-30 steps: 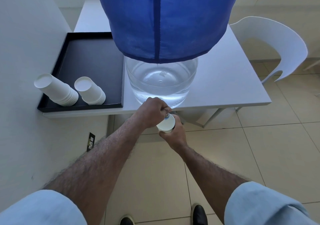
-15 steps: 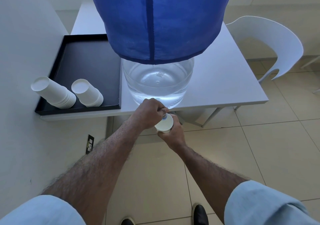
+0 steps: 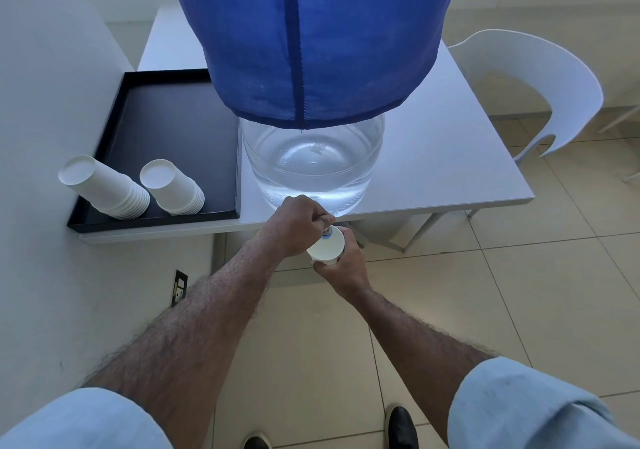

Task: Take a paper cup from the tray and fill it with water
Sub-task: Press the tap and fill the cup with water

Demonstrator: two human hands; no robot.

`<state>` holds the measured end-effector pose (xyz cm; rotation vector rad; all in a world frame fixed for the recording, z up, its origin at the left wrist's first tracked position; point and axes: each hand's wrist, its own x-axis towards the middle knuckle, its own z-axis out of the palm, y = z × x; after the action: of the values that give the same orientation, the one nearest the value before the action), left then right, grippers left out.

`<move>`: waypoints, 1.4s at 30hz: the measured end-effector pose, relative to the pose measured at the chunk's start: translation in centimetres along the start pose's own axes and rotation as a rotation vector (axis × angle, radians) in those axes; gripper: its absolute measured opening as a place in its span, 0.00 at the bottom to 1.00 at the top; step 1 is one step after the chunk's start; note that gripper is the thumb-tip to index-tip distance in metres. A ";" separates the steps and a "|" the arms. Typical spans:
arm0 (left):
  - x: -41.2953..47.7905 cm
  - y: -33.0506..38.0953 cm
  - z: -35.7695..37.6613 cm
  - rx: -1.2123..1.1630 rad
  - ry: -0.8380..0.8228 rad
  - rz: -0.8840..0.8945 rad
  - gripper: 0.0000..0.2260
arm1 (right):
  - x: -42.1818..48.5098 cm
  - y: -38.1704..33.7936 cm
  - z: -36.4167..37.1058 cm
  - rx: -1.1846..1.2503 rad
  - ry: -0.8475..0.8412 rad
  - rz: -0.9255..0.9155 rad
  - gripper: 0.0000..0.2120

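A large clear water jug (image 3: 313, 168) under a blue cloth cover (image 3: 311, 33) stands at the table's front edge. My left hand (image 3: 298, 223) is closed on the small tap (image 3: 326, 231) at the jug's base. Just below the tap, my right hand (image 3: 341, 265) holds a white paper cup (image 3: 325, 249) upright, its mouth under the spout. Two stacks of upside-down white paper cups (image 3: 104, 189) (image 3: 173, 189) sit on a black tray (image 3: 173, 116) to the left of the jug.
The white table (image 3: 450, 144) stands against a wall (image 3: 52, 85) on the left. A white chair (image 3: 530, 81) is at the table's right side. Beige floor tiles lie below, with a wall socket (image 3: 180, 287) low on the left and my shoes at the bottom.
Both hands stay at the tap with the cup under it. The view has shifted slightly; nothing else has moved.
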<state>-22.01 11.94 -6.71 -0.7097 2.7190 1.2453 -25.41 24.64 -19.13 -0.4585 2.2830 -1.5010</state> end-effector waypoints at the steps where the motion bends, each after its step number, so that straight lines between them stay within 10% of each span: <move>1: 0.0 0.0 0.0 0.000 -0.002 -0.002 0.11 | 0.0 0.0 0.0 -0.001 -0.001 0.000 0.30; 42: 0.2 -0.3 0.2 -0.017 -0.011 -0.022 0.12 | -0.4 -0.5 -0.3 0.007 -0.012 0.011 0.30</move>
<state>-22.07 11.86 -7.08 -0.7310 2.6876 1.2649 -25.18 24.86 -18.54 -0.4508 2.2669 -1.4964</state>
